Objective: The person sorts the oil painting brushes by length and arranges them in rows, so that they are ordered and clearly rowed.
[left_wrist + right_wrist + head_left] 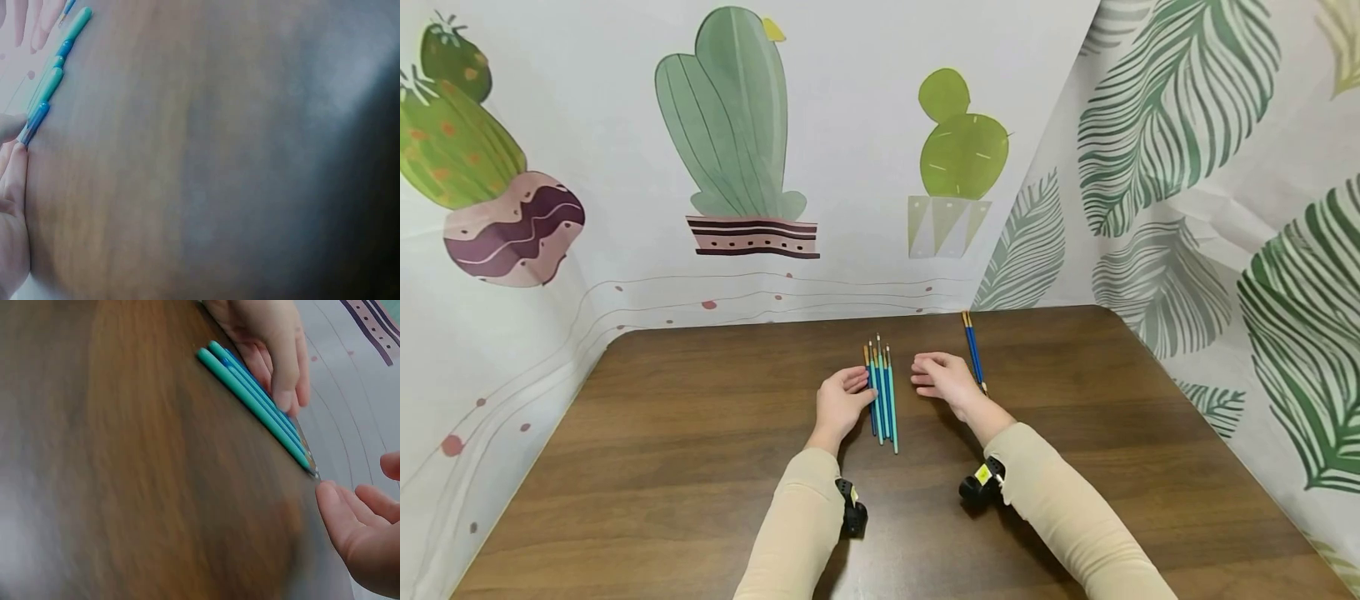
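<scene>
Several slim paintbrushes (882,400) with teal and blue handles lie side by side on the table, bristles toward the wall. At their left edge is my left hand (845,404); its thumb and fingers pinch the outermost blue paintbrush (37,120). The right wrist view shows the left thumb (284,394) against that side of the row of teal handles (256,406). To the right of the row, apart from it, my right hand (951,383) hovers with fingers extended and holds nothing. Beyond it lie blue paintbrushes (973,346), partly hidden behind that hand.
The brown wooden table (700,467) reaches back to a wall hanging (850,167) printed with cacti and leaves. A small black camera sits on each wrist, the left camera (852,508) and the right camera (981,483), both just above the tabletop.
</scene>
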`<state>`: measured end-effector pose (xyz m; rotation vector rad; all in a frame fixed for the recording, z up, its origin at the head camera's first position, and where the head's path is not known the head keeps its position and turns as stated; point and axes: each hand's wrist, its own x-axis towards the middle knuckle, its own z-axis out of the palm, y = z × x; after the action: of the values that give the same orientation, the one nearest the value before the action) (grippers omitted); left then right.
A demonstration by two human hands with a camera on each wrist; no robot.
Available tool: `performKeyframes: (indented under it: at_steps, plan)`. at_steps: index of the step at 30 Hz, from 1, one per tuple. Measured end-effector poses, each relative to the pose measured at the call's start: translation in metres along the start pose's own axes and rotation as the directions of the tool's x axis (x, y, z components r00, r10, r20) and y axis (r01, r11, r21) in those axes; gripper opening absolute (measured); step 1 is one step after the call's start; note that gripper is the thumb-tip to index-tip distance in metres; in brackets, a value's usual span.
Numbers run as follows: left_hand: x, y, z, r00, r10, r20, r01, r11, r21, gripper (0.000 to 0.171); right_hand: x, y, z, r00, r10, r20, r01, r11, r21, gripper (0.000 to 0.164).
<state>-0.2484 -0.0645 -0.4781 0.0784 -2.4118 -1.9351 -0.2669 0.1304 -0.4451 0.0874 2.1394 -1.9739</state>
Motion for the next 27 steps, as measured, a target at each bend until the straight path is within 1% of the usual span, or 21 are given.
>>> performKeyframes:
  at_steps: [11, 14, 15, 20, 23, 27]
  plan:
    - [-0.001, 0.003, 0.000, 1.000, 0.008, 0.002, -0.008, 1.000, 0.010, 0.042, 0.003, 0.004, 0.021, 0.999, 0.037, 0.035, -0.038, 0.998, 0.040, 0.041]
    - [-0.001, 0.003, 0.000, 1.000, 0.011, 0.003, -0.011, 1.000, 0.005, 0.043, 0.003, 0.004, 0.025, 0.999, 0.039, 0.035, -0.041, 0.998, 0.047, 0.040]
    - [-0.001, 0.004, 0.000, 1.000, 0.009, 0.004, -0.009, 1.000, 0.002, 0.043, 0.000, 0.000, 0.026, 0.998, 0.043, 0.039, -0.045, 0.998, 0.051, 0.041]
    - [0.000, 0.003, 0.001, 1.000, 0.008, 0.003, -0.008, 1.000, 0.001, 0.042, 0.001, 0.000, 0.031, 0.999, 0.047, 0.013, -0.047, 0.997, 0.060, 0.040]
    - [0.000, 0.002, 0.001, 1.000, 0.011, 0.003, -0.011, 1.000, 0.003, 0.042, 0.007, 0.004, 0.032, 0.998, 0.056, -0.014, -0.056, 0.997, 0.060, 0.038]
    - [0.000, 0.001, 0.001, 1.000, 0.011, 0.004, -0.011, 1.000, 0.006, 0.042, 0.010, 0.006, 0.033, 0.998, 0.065, -0.026, -0.063, 0.996, 0.068, 0.037]
